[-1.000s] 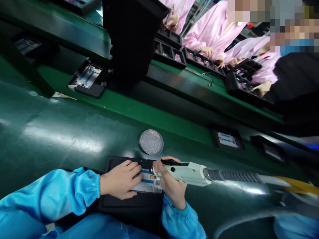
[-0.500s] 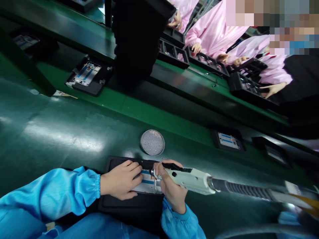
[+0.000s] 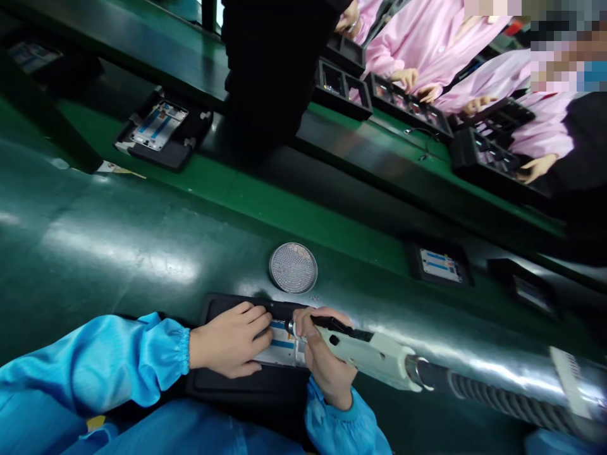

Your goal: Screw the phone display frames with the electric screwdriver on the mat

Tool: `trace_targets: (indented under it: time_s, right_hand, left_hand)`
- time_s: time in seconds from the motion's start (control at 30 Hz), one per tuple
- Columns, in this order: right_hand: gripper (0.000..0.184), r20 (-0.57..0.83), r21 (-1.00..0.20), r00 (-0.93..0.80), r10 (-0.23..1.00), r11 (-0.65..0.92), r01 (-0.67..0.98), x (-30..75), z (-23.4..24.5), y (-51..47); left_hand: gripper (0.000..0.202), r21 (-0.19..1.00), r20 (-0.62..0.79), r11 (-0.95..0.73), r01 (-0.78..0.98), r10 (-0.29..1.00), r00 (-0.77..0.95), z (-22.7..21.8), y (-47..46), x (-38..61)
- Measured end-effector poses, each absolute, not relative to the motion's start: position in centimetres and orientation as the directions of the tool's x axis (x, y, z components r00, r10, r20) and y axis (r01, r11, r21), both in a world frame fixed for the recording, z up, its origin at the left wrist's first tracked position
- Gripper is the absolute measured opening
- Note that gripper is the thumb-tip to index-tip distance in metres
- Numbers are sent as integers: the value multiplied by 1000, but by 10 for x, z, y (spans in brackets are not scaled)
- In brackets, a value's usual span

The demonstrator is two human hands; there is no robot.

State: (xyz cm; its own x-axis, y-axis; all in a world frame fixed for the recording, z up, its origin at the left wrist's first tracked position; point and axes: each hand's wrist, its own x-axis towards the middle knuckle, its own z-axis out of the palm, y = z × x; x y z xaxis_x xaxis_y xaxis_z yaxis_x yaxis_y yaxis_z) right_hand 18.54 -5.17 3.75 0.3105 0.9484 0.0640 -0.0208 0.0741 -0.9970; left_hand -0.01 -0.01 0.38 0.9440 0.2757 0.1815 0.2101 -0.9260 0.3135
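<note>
My right hand [image 3: 327,366] is closed around a pale green electric screwdriver [image 3: 374,354], whose tip points left at an opened phone [image 3: 283,346]. Blue strips run along the phone's silver inside. It lies in a black tray [image 3: 237,387] in front of me. Across the left end of the phone my left hand [image 3: 232,341] rests with fingers stretched and thumb apart, hiding that end. The screwdriver's bit and its contact point are hidden by my right fingers. Just beyond the tray is a round dish [image 3: 293,268] with small holes and tiny pieces, possibly screws.
A few tiny loose pieces [image 3: 313,297] lie beside the dish. Trays with opened phones stand on the green line, one at left [image 3: 160,125] and one at right [image 3: 440,264]. A tall black stack [image 3: 265,76] rises behind. Co-workers in pink sleeves [image 3: 417,38] handle black boxes [image 3: 344,88].
The screwdriver's rear end and its ribbed hose have dropped lower, while its front stays over the phone. My left hand keeps its place. The view has shifted slightly.
</note>
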Motion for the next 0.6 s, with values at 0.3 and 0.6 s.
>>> trace_targets:
  time_s: [0.3, 0.6]
  right_hand:
    - [6, 74, -992, 245, 967, 97, -82, 185, 43, -45]
    - [20, 113, -988, 321, 940, 140, -61, 199, 52, -37]
  left_hand:
    - [51, 331, 167, -919, 213, 279, 946, 4, 0, -1]
    - [53, 332, 121, -886, 324, 381, 917, 12, -12, 4]
